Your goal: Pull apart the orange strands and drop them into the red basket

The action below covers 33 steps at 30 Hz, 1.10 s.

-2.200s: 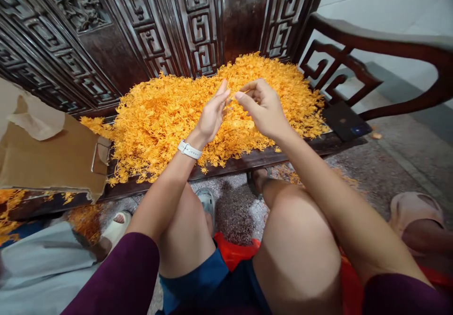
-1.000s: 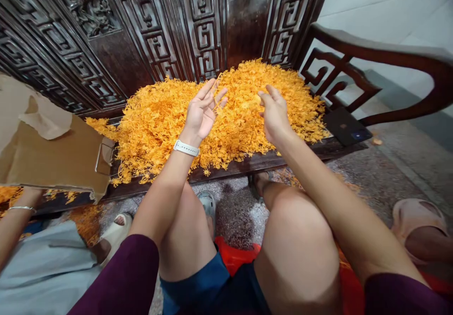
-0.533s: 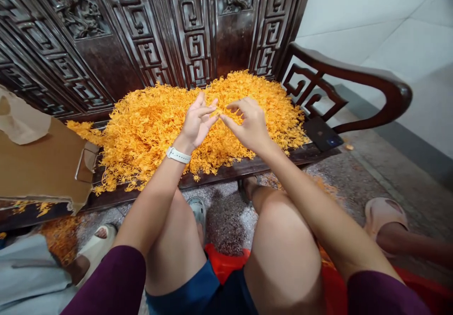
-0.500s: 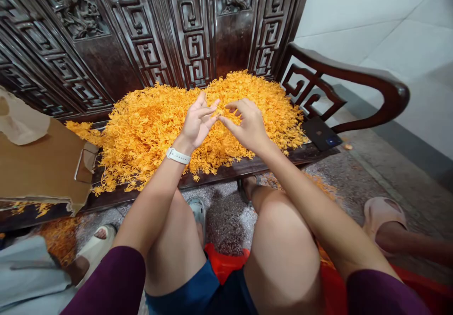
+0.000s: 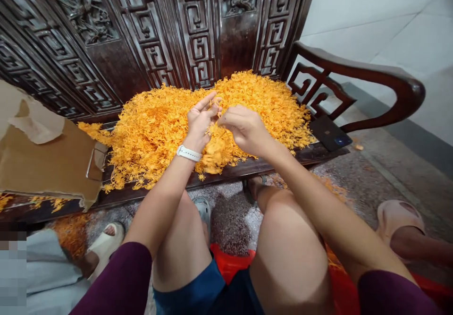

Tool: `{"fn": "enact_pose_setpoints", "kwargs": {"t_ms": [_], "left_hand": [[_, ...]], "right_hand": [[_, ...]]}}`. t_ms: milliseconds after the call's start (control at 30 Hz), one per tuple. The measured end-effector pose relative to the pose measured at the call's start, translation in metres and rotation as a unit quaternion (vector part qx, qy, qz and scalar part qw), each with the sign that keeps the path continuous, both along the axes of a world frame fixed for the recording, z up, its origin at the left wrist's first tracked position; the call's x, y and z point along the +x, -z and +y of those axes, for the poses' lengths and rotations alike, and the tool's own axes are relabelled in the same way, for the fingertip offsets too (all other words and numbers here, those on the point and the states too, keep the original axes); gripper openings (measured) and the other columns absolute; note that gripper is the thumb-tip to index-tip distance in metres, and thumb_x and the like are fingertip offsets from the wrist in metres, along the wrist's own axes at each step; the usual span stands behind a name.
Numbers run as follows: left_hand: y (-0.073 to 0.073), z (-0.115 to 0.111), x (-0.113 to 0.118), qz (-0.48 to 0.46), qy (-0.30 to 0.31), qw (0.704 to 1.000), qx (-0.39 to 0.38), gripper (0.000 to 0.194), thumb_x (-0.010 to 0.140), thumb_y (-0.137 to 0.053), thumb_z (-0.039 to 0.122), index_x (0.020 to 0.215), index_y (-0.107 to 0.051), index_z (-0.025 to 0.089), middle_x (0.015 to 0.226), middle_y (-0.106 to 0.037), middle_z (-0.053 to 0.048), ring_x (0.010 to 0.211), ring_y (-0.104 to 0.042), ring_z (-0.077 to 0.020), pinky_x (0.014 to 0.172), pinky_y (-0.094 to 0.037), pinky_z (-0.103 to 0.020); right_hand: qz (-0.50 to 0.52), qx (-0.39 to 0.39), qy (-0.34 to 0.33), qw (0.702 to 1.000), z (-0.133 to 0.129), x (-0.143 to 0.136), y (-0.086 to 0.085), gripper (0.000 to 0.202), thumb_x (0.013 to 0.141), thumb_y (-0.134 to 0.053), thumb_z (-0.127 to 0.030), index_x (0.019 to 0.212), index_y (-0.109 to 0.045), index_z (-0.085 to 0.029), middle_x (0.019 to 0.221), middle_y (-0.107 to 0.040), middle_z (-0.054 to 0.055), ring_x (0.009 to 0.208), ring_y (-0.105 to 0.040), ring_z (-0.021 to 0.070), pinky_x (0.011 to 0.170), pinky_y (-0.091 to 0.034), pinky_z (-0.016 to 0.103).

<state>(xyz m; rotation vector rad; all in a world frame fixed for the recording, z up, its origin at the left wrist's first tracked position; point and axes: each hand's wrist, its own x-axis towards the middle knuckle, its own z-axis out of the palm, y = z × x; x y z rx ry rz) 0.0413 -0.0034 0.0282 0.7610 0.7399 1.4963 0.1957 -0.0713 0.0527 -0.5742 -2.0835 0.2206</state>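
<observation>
A wide heap of small orange plastic pieces (image 5: 152, 131) with thin stems covers the seat of a dark carved wooden bench (image 5: 226, 164). Above the middle of the heap, my left hand (image 5: 201, 122), with a white band on the wrist, has its index finger stretched out and its other fingers curled around an orange piece. My right hand (image 5: 244, 128) is closed beside it, fingertips pinched together near the left fingers; what they hold is too small to make out. Some orange pieces below my hands look blurred.
A cardboard box (image 5: 49, 159) stands on the bench at the left. A dark phone (image 5: 331, 133) lies by the curved armrest (image 5: 389, 76) at the right. Feet of other people in sandals show on both sides, and orange bits lie on the floor.
My right hand has closed from spread fingers into a pinch. My left fingers have curled in. A blurred orange clump now shows beneath my hands, and the view has shifted slightly.
</observation>
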Motion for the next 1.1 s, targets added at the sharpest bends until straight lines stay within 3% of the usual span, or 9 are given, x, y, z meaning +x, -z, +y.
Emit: {"fn": "enact_pose_setpoints", "kwargs": {"t_ms": [167,367,433,500,600,733,800,933,1100], "left_hand": [[0.005,0.029,-0.031,-0.035,-0.078,0.996,-0.025,0.032,0.096,-0.064,0.002,0.121,-0.075,0.019,0.139,-0.071,-0.009,0.08,-0.065,-0.0066,0.07,-0.052,-0.017],[0.001,0.019,-0.037,-0.03,-0.072,0.997,-0.005,0.015,0.092,-0.076,0.01,0.106,-0.075,0.017,0.125,-0.074,-0.008,0.076,-0.064,-0.0064,0.065,-0.05,-0.016],[-0.001,0.011,-0.026,0.006,-0.088,0.996,-0.015,0.022,0.083,-0.082,0.01,0.103,-0.075,0.016,0.116,-0.077,-0.008,0.068,-0.06,-0.005,0.059,-0.047,-0.014],[0.0,0.01,-0.011,0.038,-0.124,0.991,0.033,0.029,0.078,-0.089,0.017,0.103,-0.076,0.016,0.111,-0.078,-0.007,0.064,-0.06,-0.0053,0.056,-0.047,-0.015],[0.0,0.015,0.021,0.043,-0.121,0.986,0.103,0.046,0.071,-0.095,0.033,0.111,-0.077,0.018,0.116,-0.077,-0.008,0.072,-0.065,-0.0077,0.067,-0.054,-0.019],[-0.011,-0.006,0.04,0.101,0.055,0.988,0.1,0.068,0.046,-0.105,0.041,0.103,-0.078,0.017,0.099,-0.078,-0.008,0.081,-0.071,-0.0158,0.069,-0.056,-0.021],[-0.014,-0.024,0.034,0.146,0.148,0.97,0.129,0.075,0.066,-0.095,0.055,0.129,-0.073,0.02,0.105,-0.078,-0.01,0.088,-0.073,-0.021,0.074,-0.058,-0.027],[-0.011,-0.057,0.02,0.248,0.199,0.943,0.097,0.061,0.081,-0.079,0.066,0.121,-0.076,0.02,0.083,-0.072,-0.004,0.06,-0.058,-0.0133,0.056,-0.047,-0.025],[-0.023,-0.052,0.02,0.354,0.149,0.891,0.245,0.043,0.08,-0.077,0.056,0.064,-0.071,0.016,0.053,-0.051,0.001,0.058,-0.049,-0.0136,0.058,-0.042,-0.025]], "right_hand": [[0.05,-0.217,-0.266,0.938,-0.039,-0.019,-0.042,0.011,0.098,-0.064,-0.018,0.098,-0.076,-0.019,0.091,-0.075,0.003,0.08,-0.066,0.0135,0.075,-0.051,0.028],[0.4,-0.488,-0.007,0.776,0.012,-0.005,-0.016,0.026,0.093,-0.066,-0.045,0.095,-0.069,-0.019,0.08,-0.07,0.004,0.06,-0.055,0.0122,0.056,-0.045,0.026],[0.37,-0.465,0.072,0.801,0.016,-0.003,-0.007,0.021,0.093,-0.063,-0.038,0.099,-0.068,-0.019,0.078,-0.067,0.002,0.059,-0.053,0.012,0.056,-0.042,0.026],[0.275,-0.336,0.123,0.892,0.015,-0.002,-0.001,0.018,0.087,-0.072,-0.033,0.097,-0.067,-0.02,0.082,-0.066,-0.001,0.065,-0.053,0.0102,0.062,-0.042,0.026],[0.101,-0.223,0.052,0.968,0.013,-0.001,0.005,0.021,0.091,-0.071,-0.04,0.095,-0.065,-0.02,0.075,-0.06,-0.007,0.068,-0.053,0.0081,0.067,-0.04,0.024],[0.169,-0.212,0.055,0.961,0.004,0.005,0.004,0.02,0.098,-0.059,-0.037,0.087,-0.058,-0.021,0.07,-0.053,-0.007,0.063,-0.049,0.0085,0.063,-0.038,0.024],[0.234,-0.241,0.043,0.941,-0.001,0.009,0.004,0.023,0.099,-0.059,-0.041,0.088,-0.06,-0.021,0.073,-0.059,-0.004,0.063,-0.054,0.0106,0.062,-0.043,0.025],[0.273,-0.227,0.073,0.932,-0.007,0.018,0.001,0.024,0.092,-0.072,-0.042,0.086,-0.068,-0.019,0.076,-0.065,0.001,0.067,-0.057,0.0147,0.063,-0.047,0.028],[0.109,-0.012,0.17,0.979,-0.034,0.017,-0.027,0.016,0.093,-0.061,-0.016,0.079,-0.068,-0.018,0.076,-0.067,0.004,0.074,-0.059,0.017,0.072,-0.046,0.031]]}}
